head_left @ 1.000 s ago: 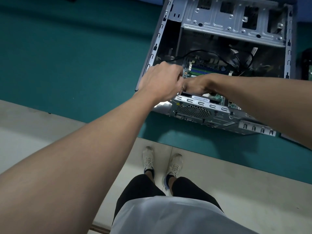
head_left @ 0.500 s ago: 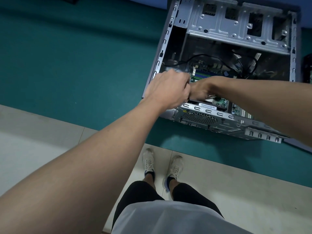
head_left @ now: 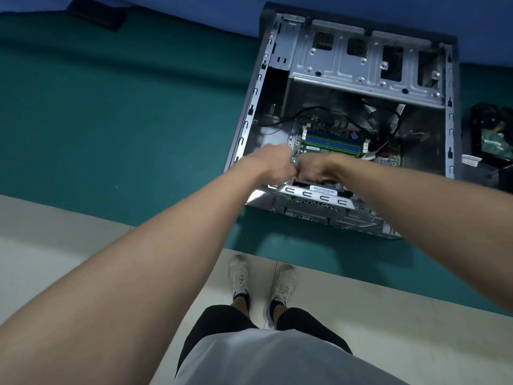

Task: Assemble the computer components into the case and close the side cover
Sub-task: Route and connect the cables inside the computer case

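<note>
Mid-build: I am working my left hand (head_left: pixel 273 165) and right hand (head_left: pixel 316 168) at the open case's (head_left: pixel 251 109) near wall.
Both are curling; I cannot tell what they are gripping. The board (head_left: pixel 333 141) is sitting inside the case, a drive (head_left: pixel 494 140) is waiting to its right, and the cover is off.

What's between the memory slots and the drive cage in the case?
Looping black cables lie between the memory slots and drive cage, in the head view.

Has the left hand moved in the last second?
No, hardly: left hand remains at the case, near its left corner, beside the right hand.
</note>
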Tool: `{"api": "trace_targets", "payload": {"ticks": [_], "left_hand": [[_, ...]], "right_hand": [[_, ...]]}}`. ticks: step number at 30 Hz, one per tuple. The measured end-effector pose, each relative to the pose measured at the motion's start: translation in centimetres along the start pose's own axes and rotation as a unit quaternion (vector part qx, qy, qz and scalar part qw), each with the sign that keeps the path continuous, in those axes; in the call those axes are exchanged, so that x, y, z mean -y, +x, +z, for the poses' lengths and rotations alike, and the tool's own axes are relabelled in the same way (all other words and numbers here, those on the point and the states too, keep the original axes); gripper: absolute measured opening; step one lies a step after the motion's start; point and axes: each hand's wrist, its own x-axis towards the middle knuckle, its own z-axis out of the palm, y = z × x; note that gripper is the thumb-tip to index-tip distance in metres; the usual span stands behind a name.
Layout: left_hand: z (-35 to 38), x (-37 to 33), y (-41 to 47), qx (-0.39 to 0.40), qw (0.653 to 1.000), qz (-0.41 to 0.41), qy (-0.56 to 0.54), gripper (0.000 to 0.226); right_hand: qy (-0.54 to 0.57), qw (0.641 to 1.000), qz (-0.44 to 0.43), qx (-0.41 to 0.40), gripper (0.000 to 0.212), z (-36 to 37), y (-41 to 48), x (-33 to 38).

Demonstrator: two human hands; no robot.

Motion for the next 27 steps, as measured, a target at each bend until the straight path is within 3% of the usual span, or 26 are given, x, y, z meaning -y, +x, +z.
{"api": "trace_targets", "payload": {"ticks": [5,10,13,15,17,19,20,21,23,25,27], "left_hand": [[-0.3,-0.4,2.2,0.107,0.994,-0.032,-0.008,0.04],[0.7,-0.9,4.1,0.151,0.988,-0.023,0.015,0.032],[1.1,-1.3,4.6,0.173,0.984,-0.008,0.036,0.031],[1.5,-1.2,5.1,0.18,0.983,-0.012,0.028,0.033],[1.8,-1.1,5.7,0.185,0.982,-0.028,0.009,0.033],[2.0,-1.0,6.1,0.2,0.979,-0.044,-0.015,0.026],[2.0,-1.0,6.3,0.208,0.976,-0.052,-0.026,0.022],[1.9,-1.0,6.3,0.213,0.974,-0.062,-0.036,0.019],[1.8,-1.0,6.2,0.221,0.971,-0.075,-0.053,0.014],[1.9,-1.0,6.4,0.231,0.968,-0.082,-0.063,0.014],[1.9,-1.1,6.4,0.234,0.968,-0.083,-0.044,0.019]], "right_hand": [[0.084,0.996,0.005,0.033,0.024,-0.1,-0.5,-2.0],[0.093,0.995,-0.02,0.016,0.009,-0.2,-0.8,-2.3],[0.157,0.987,-0.034,-0.014,0.024,-0.6,-2.6,-2.9],[0.142,0.984,-0.052,-0.093,0.032,-0.8,-4.5,-3.8],[0.094,0.955,-0.051,-0.278,0.031,-0.7,-6.9,-5.1],[0.004,0.873,-0.003,-0.489,0.029,-0.4,-9.4,-7.2],[-0.037,0.833,0.04,-0.551,0.032,-0.1,-10.4,-8.5],[-0.052,0.813,0.089,-0.573,0.037,0.1,-11.0,-9.6],[-0.007,0.831,0.176,-0.528,0.054,0.6,-11.5,-11.1],[0.046,0.856,0.206,-0.472,0.067,0.5,-11.1,-11.7],[0.049,0.853,0.207,-0.476,0.068,0.1,-10.6,-11.6]]}}
